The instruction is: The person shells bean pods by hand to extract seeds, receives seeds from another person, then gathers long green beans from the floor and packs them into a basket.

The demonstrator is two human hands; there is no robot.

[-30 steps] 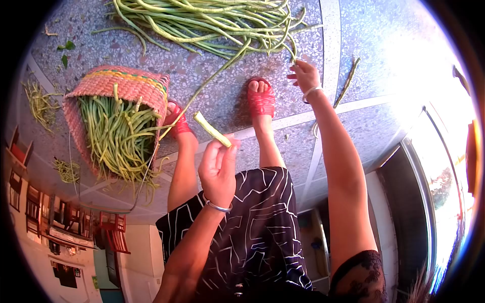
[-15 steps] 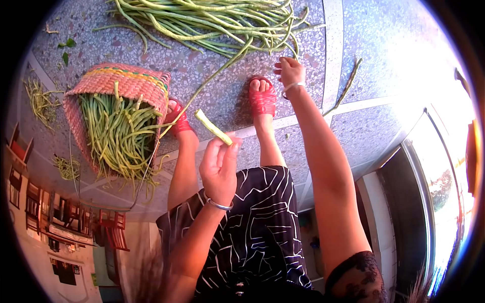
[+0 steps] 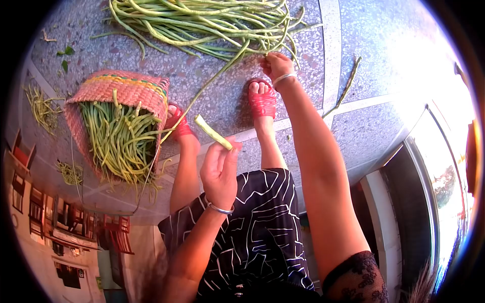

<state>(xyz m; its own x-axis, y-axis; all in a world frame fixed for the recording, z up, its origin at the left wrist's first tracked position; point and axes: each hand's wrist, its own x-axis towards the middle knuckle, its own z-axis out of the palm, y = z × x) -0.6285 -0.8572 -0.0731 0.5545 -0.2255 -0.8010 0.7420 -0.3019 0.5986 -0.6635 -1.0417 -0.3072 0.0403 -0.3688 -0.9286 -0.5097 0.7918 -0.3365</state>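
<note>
My left hand [image 3: 220, 174] is closed, pinching a short piece of long bean [image 3: 212, 132] between thumb and fingers above my lap. At the near edge of a pile of long green beans [image 3: 202, 25], my right hand [image 3: 278, 65] has its fingers pinched on a long bean at the pile. One bean [image 3: 209, 83] stretches from the pile down to a pink woven basket [image 3: 121, 83]. The basket lies tipped with its mouth toward me, and many bean pieces [image 3: 118, 134] fill it.
Both feet, in red sandals [image 3: 262, 103], rest on the speckled floor [image 3: 222, 108] between basket and pile. A single dark bean [image 3: 348, 86] lies at the right. Bean scraps [image 3: 43, 108] and small green leaves [image 3: 65, 51] are on the left. Wooden chairs [image 3: 118, 232] stand at lower left.
My right hand has moved left and slightly up, to the edge of the bean pile. My left hand stays nearly still with the bean piece.
</note>
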